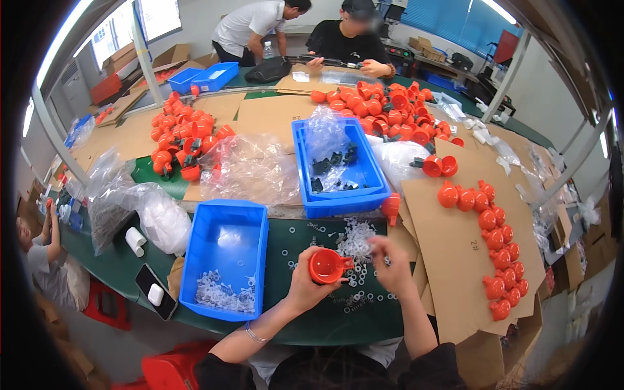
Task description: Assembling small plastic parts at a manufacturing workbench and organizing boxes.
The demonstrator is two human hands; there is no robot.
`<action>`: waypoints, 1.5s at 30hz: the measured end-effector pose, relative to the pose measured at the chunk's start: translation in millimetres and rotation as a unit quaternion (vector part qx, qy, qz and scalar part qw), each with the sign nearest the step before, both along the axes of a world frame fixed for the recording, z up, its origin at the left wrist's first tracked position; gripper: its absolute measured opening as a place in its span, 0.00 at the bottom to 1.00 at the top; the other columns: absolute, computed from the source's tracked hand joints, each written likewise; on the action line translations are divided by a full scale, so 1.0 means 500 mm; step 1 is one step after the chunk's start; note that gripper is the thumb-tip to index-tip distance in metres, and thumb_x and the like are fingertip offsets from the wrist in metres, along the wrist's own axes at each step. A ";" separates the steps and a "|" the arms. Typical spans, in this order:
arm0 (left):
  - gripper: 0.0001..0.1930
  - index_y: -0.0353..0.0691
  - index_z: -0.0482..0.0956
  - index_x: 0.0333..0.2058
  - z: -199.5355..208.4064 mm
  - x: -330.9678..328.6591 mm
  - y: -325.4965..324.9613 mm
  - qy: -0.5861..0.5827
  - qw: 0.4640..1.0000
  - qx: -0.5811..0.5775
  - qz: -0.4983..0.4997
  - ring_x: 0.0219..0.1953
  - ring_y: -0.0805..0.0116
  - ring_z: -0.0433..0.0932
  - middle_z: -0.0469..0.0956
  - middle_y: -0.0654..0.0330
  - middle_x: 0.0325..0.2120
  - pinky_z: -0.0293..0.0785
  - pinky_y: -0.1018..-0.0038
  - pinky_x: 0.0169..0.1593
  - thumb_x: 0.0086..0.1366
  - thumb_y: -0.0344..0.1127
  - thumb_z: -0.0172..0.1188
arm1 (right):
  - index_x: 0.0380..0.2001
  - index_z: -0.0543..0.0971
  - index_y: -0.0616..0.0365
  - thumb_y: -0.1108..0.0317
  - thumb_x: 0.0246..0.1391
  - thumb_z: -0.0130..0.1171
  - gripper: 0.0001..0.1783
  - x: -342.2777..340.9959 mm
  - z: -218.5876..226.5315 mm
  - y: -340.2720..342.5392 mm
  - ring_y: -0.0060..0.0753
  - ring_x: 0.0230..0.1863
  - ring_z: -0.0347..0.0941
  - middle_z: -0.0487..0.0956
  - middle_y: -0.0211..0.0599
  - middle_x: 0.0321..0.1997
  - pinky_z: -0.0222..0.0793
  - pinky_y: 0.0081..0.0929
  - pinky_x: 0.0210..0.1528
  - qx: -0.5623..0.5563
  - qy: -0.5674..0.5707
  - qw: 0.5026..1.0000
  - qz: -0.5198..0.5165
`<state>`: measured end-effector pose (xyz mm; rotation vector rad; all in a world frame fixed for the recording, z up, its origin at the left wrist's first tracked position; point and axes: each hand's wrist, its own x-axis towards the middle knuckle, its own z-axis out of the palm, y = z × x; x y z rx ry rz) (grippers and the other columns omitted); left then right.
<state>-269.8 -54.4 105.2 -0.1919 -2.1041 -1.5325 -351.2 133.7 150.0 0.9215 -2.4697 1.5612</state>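
My left hand (308, 281) is closed around a red plastic cup-shaped part (327, 265), its round opening facing up and its short spout pointing right. My right hand (392, 265) is just to the right of that part, fingers bent together; what they hold, if anything, is too small and blurred to make out. Beyond the hands lies a heap of small clear plastic pieces (356, 238). White rings (361, 298) and small springs (341, 300) are scattered on the green tabletop (292, 325) around the hands.
A blue bin (224, 259) of clear pieces stands left; another blue bin (342, 169) holds dark parts and a bag. Red parts form two piles (188, 136) (390, 110) and rows (497, 253) on cardboard (448, 286). A phone (156, 291) lies left. Two people work across the table.
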 end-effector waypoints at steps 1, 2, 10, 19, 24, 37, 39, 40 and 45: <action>0.37 0.37 0.60 0.50 -0.002 0.000 0.002 0.000 1.000 0.000 -0.005 0.43 0.59 0.76 0.71 0.53 0.42 0.73 0.70 0.46 0.43 0.31 0.73 | 0.41 0.74 0.60 0.78 0.51 0.50 0.13 -0.023 -0.009 0.004 0.33 0.23 0.70 0.75 0.39 0.26 0.67 0.25 0.29 -0.009 0.067 0.995 -0.078; 0.37 0.36 0.60 0.50 -0.002 -0.001 0.001 0.007 1.000 0.020 -0.002 0.44 0.61 0.76 0.71 0.53 0.42 0.73 0.70 0.46 0.43 0.30 0.72 | 0.43 0.72 0.61 0.77 0.51 0.51 0.14 -0.037 -0.003 0.007 0.35 0.26 0.71 0.74 0.40 0.29 0.68 0.28 0.31 0.015 0.040 0.988 -0.146; 0.36 0.35 0.58 0.51 0.004 -0.006 0.011 0.018 0.998 0.060 0.016 0.43 0.64 0.75 0.72 0.54 0.40 0.71 0.72 0.48 0.44 0.26 0.68 | 0.50 0.64 0.62 0.67 0.48 0.57 0.25 -0.161 -0.031 -0.035 0.51 0.45 0.71 0.71 0.48 0.42 0.69 0.41 0.43 0.325 0.106 0.881 -0.326; 0.36 0.36 0.58 0.51 -0.009 0.003 -0.004 0.016 0.997 0.076 0.020 0.43 0.65 0.76 0.74 0.54 0.39 0.72 0.72 0.47 0.44 0.26 0.68 | 0.36 0.72 0.60 0.74 0.49 0.51 0.09 -0.261 0.028 -0.053 0.48 0.41 0.74 0.74 0.48 0.40 0.71 0.41 0.43 0.391 0.115 0.869 -0.281; 0.38 0.35 0.59 0.51 -0.028 0.012 0.008 0.030 0.996 0.071 -0.040 0.45 0.62 0.76 0.74 0.52 0.42 0.71 0.70 0.49 0.43 0.29 0.71 | 0.33 0.74 0.57 0.75 0.46 0.50 0.09 -0.332 0.089 -0.168 0.47 0.40 0.74 0.74 0.43 0.36 0.71 0.40 0.41 0.380 0.277 0.878 -0.092; 0.36 0.36 0.60 0.52 -0.037 0.033 -0.007 -0.018 0.992 0.086 -0.086 0.45 0.63 0.76 0.75 0.53 0.41 0.72 0.70 0.48 0.46 0.32 0.70 | 0.33 0.78 0.59 0.72 0.41 0.62 0.11 -0.426 -0.009 -0.296 0.48 0.36 0.77 0.73 0.49 0.42 0.75 0.37 0.39 0.486 0.231 0.843 -0.008; 0.36 0.36 0.60 0.52 -0.039 0.030 -0.012 -0.031 0.991 0.099 -0.087 0.45 0.63 0.76 0.75 0.53 0.41 0.72 0.70 0.48 0.45 0.32 0.70 | 0.33 0.77 0.60 0.66 0.39 0.67 0.16 -0.398 0.029 -0.266 0.47 0.36 0.77 0.73 0.49 0.40 0.75 0.37 0.38 0.482 0.234 0.844 0.006; 0.36 0.36 0.60 0.52 -0.036 0.024 -0.008 -0.030 0.991 0.096 -0.089 0.45 0.63 0.76 0.74 0.53 0.41 0.72 0.70 0.48 0.45 0.32 0.70 | 0.31 0.76 0.62 0.60 0.38 0.69 0.20 -0.393 0.035 -0.231 0.46 0.35 0.77 0.74 0.47 0.38 0.74 0.36 0.37 0.474 0.259 0.841 -0.018; 0.36 0.37 0.60 0.52 -0.017 0.013 0.001 -0.039 0.991 0.080 -0.102 0.45 0.62 0.76 0.74 0.53 0.41 0.72 0.70 0.48 0.45 0.32 0.70 | 0.33 0.71 0.63 0.58 0.41 0.67 0.22 -0.278 0.111 -0.113 0.42 0.31 0.75 0.74 0.46 0.34 0.71 0.36 0.33 0.350 0.304 0.878 -0.120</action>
